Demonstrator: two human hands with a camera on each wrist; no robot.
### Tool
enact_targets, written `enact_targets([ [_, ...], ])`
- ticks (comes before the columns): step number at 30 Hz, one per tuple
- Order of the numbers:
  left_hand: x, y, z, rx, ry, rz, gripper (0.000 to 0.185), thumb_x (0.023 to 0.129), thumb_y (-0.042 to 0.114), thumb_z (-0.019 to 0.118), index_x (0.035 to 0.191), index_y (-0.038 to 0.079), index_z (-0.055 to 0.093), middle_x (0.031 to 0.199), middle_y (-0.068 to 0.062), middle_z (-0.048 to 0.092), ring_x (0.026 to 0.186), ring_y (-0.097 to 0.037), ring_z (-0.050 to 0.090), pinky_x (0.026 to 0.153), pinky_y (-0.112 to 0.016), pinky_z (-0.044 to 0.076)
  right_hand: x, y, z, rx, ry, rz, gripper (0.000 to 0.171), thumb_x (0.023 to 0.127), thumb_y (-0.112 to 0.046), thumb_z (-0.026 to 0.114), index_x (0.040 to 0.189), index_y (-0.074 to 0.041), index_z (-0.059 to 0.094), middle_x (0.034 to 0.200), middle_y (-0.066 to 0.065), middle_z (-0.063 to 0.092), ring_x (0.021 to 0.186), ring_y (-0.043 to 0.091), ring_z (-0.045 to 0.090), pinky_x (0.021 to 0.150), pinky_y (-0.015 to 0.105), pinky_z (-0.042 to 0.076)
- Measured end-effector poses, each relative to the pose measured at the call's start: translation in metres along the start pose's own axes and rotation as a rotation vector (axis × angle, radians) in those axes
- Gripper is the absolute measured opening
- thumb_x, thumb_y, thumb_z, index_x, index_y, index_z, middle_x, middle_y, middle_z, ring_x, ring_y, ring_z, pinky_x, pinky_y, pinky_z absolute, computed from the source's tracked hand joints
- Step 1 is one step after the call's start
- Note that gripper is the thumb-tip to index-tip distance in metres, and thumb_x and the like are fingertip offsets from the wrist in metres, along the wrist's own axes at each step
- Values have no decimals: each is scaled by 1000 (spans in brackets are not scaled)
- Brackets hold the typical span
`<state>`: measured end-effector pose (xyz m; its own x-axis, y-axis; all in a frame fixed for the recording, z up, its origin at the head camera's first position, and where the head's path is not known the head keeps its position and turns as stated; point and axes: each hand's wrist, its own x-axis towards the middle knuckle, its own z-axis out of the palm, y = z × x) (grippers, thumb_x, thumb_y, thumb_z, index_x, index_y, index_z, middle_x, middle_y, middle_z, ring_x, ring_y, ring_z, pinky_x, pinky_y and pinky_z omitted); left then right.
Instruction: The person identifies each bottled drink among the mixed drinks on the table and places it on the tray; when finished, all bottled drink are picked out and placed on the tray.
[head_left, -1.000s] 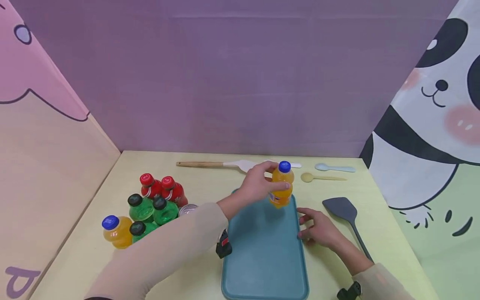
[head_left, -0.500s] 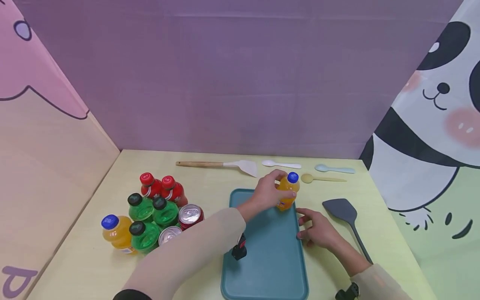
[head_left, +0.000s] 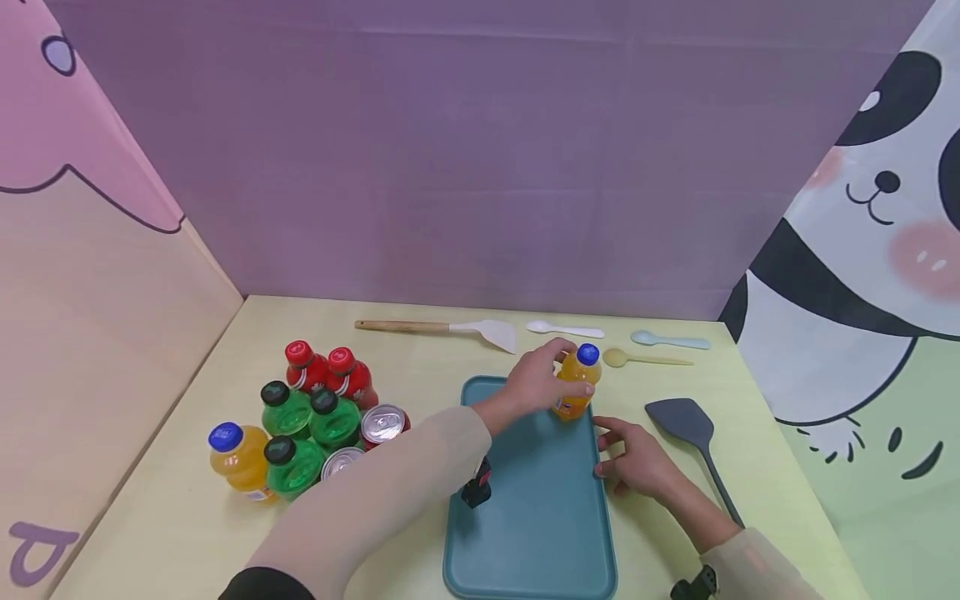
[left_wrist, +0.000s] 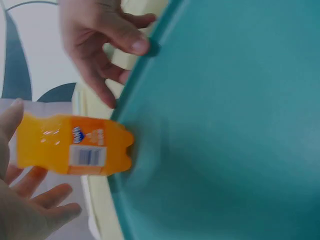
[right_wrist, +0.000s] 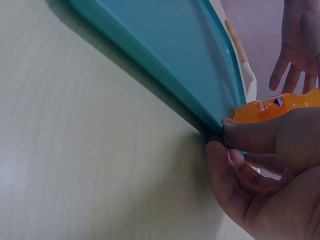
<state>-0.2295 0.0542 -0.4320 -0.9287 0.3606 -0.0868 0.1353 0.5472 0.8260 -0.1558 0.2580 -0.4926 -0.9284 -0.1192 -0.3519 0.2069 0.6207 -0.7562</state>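
My left hand (head_left: pixel 542 379) pinches a small orange soda bottle (left_wrist: pixel 95 147) with a blue cap near its top, thumb on one side; its other fingers spread away. The bottle stands upright at the far right corner of the blue-green tray (head_left: pixel 531 508), its base appearing to touch the tray. Along the tray's right edge, my right hand (head_left: pixel 637 457) grips the rim. In the right wrist view, the thumb (right_wrist: pixel 250 134) lies over the rim and a finger sits beneath. The bottle's far side is hidden.
Left of the tray cluster red-capped bottles (head_left: pixel 349 379), green bottles (head_left: pixel 292 468), another orange bottle (head_left: pixel 243 460) and two cans (head_left: pixel 382 423). Behind lie a wooden-handled spatula (head_left: pixel 435 327) and small spoons (head_left: pixel 667 340). A dark turner (head_left: pixel 684 417) lies to the right.
My left hand has moved right and lowered the orange bottle onto the tray's far right corner, then stayed nearly still. The right hand has kept its place on the rim.
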Motion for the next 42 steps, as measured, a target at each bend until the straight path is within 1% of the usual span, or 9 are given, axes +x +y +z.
enact_targets([
  [5, -3, 7, -22, 104, -117, 23, 79, 89, 49, 77, 155, 23, 43, 152, -7, 53, 137, -29, 53, 110, -50, 48, 1, -1, 0, 5, -2, -1, 74, 82, 9, 76, 150, -4, 48, 110, 14, 62, 72, 21, 65, 55, 38, 60],
  [10, -15, 19, -47, 166, -135, 56, 77, 92, 49, 73, 157, 25, 40, 153, -5, 52, 139, -28, 52, 110, -48, 49, 0, -1, -1, 7, -1, -9, 75, 81, 9, 77, 150, -4, 48, 109, 13, 62, 72, 21, 64, 55, 38, 60],
  [14, -36, 32, -74, 199, -139, 117, 66, 98, 43, 69, 155, 23, 43, 149, -6, 56, 135, -28, 56, 103, -45, 54, -2, 0, -2, 8, -8, -18, 75, 82, 7, 78, 150, -3, 48, 109, 13, 62, 75, 21, 63, 56, 38, 60],
  [17, -57, 40, -100, 210, -140, 169, 62, 99, 37, 68, 154, 20, 45, 146, -6, 58, 132, -28, 59, 102, -44, 56, -2, 1, -2, 20, -11, -21, 75, 82, 7, 78, 150, -3, 48, 109, 13, 62, 75, 22, 64, 57, 38, 60],
  [22, -94, 39, -147, 160, -101, 212, 61, 98, 33, 70, 154, 22, 46, 143, -3, 60, 131, -24, 59, 107, -47, 52, -1, 4, -3, 27, -5, -18, 75, 81, 9, 77, 150, -4, 48, 108, 13, 62, 72, 22, 64, 56, 38, 60],
  [27, -134, 14, -188, 128, -23, 217, 64, 96, 34, 72, 154, 26, 45, 146, 1, 58, 135, -24, 57, 114, -51, 44, -1, 3, -4, 26, -10, -22, 75, 81, 8, 77, 149, -4, 49, 107, 12, 63, 74, 22, 64, 58, 38, 60],
  [33, -179, -30, -225, 239, 78, 130, 66, 97, 41, 71, 155, 25, 44, 152, -4, 54, 139, -36, 51, 107, -64, 46, 0, 4, -3, 22, -9, -19, 74, 82, 7, 78, 149, -5, 49, 108, 12, 64, 75, 22, 65, 59, 39, 61],
  [37, -203, -66, -242, 247, 149, 88, 69, 96, 36, 73, 155, 18, 43, 155, -11, 49, 138, -42, 47, 106, -70, 42, 1, 6, -4, 21, -12, -21, 74, 82, 6, 79, 149, -6, 50, 106, 12, 65, 73, 22, 65, 59, 38, 61],
  [42, -229, -109, -251, 193, 231, 68, 79, 93, 26, 77, 158, 10, 34, 155, -22, 43, 140, -50, 38, 107, -77, 30, 3, 8, -5, 35, -22, -23, 74, 82, 5, 80, 149, -6, 49, 104, 12, 64, 68, 23, 65, 58, 38, 61],
])
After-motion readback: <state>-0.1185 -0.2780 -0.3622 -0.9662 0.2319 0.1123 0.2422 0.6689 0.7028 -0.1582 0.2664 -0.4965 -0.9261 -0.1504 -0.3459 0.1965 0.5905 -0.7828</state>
